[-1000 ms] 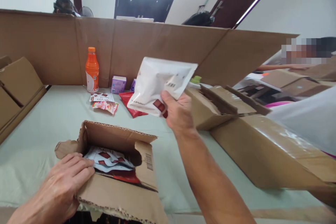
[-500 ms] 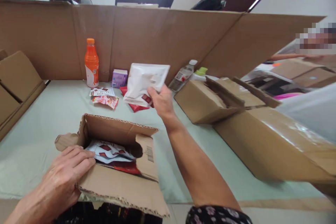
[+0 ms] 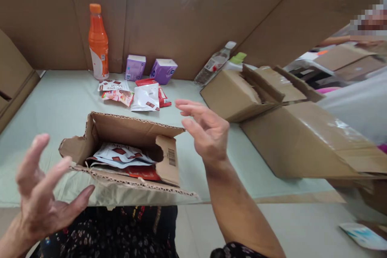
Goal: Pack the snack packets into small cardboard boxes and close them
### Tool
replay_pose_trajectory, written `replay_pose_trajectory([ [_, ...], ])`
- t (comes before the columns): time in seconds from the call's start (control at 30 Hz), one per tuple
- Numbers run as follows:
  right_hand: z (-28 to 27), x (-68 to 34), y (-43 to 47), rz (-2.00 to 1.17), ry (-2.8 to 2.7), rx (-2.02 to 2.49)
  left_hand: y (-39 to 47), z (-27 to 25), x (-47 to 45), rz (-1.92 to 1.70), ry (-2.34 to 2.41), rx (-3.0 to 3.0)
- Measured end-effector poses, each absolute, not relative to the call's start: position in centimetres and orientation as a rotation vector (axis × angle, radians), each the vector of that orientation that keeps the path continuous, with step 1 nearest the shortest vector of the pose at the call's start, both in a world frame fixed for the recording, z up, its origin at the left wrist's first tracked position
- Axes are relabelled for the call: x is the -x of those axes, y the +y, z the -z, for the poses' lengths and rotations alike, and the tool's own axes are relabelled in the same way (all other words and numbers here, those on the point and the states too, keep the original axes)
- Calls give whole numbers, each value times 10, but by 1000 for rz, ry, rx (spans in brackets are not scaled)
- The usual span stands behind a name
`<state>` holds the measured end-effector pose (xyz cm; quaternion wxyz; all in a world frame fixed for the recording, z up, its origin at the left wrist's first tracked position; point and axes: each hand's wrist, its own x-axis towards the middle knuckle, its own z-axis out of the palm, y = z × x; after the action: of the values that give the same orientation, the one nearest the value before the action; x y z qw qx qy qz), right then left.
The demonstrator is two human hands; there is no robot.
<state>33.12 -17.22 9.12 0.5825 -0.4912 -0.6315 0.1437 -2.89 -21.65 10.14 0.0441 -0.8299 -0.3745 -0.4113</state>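
Observation:
My left hand [image 3: 50, 193] is raised with its fingers spread, left of an open cardboard box [image 3: 130, 123]. Nothing is in it. On the box's other side hovers my right hand [image 3: 208, 131], empty, thumb and fingers apart. White packets with dark red squares [image 3: 119, 154] lie inside the box over a red packet [image 3: 145, 172]. Behind the box, a white sachet [image 3: 146, 97] rests on a red packet [image 3: 163, 97]. To their left are another white packet [image 3: 113, 85] and a pink snack packet [image 3: 117, 97].
An orange drink bottle [image 3: 98, 44] and two purple boxes [image 3: 135, 68] stand along the cardboard wall [image 3: 169, 12]. A clear bottle [image 3: 214, 63] leans at the back right. Larger cartons [image 3: 302, 141] line the right side. Another carton [image 3: 13, 72] is at left.
My right hand has let go of the white sachet, now lying on the red packet, and drawn back. My left hand has come off the box. The view has tilted down.

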Motion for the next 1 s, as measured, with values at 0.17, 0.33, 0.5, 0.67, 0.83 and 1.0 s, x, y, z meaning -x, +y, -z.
replay_pose_trajectory([
  [0.17,-95,-317,-183,-524,-1631,1236,-214,-86,37,1309,-1452,2817],
  [0.33,-80,-306,-168,-626,-1376,1363,-201,-77,29,1418,-1204,2916],
  [0.5,-78,-305,-158,-768,-1304,1331,-190,-71,24,1574,-970,2948],
  [0.67,-76,-301,-168,-788,-1295,1322,-189,-75,26,1415,-1100,2914],
  [0.83,-64,-307,-194,-706,-1300,1247,-190,-79,28,1325,-1215,2840],
  [1.0,-52,-326,-210,-788,-1453,1280,-189,-79,23,1298,-1381,2731],
])
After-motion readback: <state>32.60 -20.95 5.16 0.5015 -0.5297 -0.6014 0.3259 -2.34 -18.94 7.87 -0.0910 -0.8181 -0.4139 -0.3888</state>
